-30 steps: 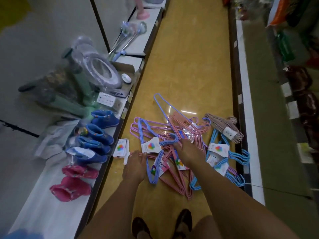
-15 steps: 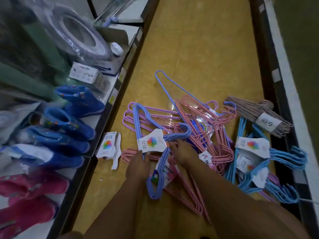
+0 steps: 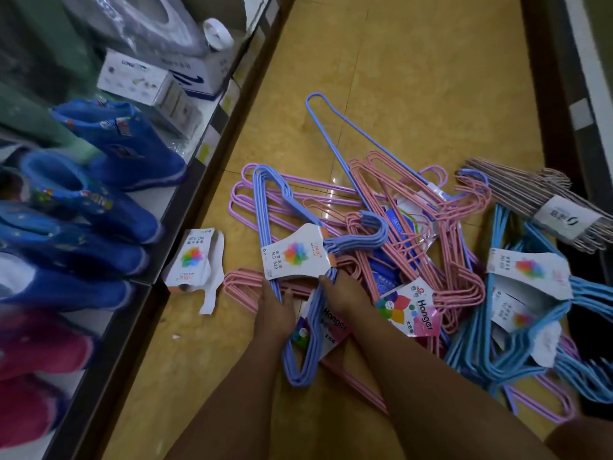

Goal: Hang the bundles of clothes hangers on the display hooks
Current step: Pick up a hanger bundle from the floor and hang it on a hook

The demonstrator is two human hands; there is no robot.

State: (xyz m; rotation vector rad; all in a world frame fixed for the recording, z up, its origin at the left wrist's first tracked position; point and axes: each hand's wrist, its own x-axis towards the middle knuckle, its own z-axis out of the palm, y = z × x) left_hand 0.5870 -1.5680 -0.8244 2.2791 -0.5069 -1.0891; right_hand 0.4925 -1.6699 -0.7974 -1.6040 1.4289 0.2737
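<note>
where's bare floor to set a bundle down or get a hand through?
Bare yellow floor beyond the long blue wire hanger, and a strip between the dark shelf base and the left hand. Crowded: the pink hanger pile and light-blue hanger bundles. Both hands, right hand included, grip the periwinkle hanger bundle.

hanger bundles [image 3: 381, 260] piled on floor [image 3: 414, 78], shelf [image 3: 185, 207] of boots [image 3: 109, 141] to their left

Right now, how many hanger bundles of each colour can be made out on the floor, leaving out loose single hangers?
periwinkle bundle: 1
lilac bundles: 2
pink bundles: 2, perhaps more, tangled
light blue bundles: 2, perhaps more
brown bundle: 1
Total: 8 at least
</note>
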